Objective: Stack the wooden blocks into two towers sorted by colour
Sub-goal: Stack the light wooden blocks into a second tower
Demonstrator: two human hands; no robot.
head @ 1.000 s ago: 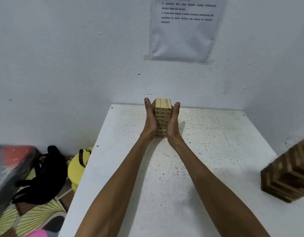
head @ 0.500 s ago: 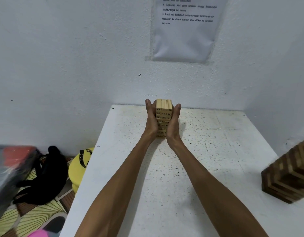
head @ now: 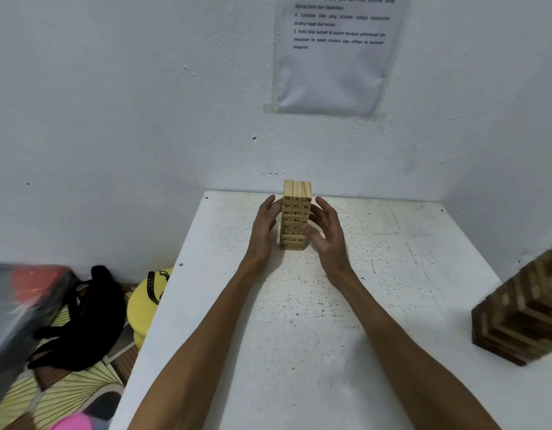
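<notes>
A tower of light wooden blocks [head: 296, 212] with printed numbers stands upright near the far edge of the white table [head: 299, 336]. My left hand [head: 264, 231] is beside the tower's left face, fingers straight, close to it or just touching. My right hand [head: 327, 234] hovers a little off the tower's right face with relaxed, spread fingers and holds nothing. A tower of dark brown wooden blocks [head: 523, 311] stands at the table's right edge, partly cut off by the frame.
White walls close the table in behind and on the right, with a printed sheet [head: 333, 54] taped above. To the left, on the floor, lie a yellow stool [head: 146, 305], a black bag [head: 82, 318] and a grey-red box [head: 23, 305].
Both hands pressed flat against the sides of the light tower before. Now they have drawn back toward me and apart, the right one clearly off the blocks. The tower stays standing.
</notes>
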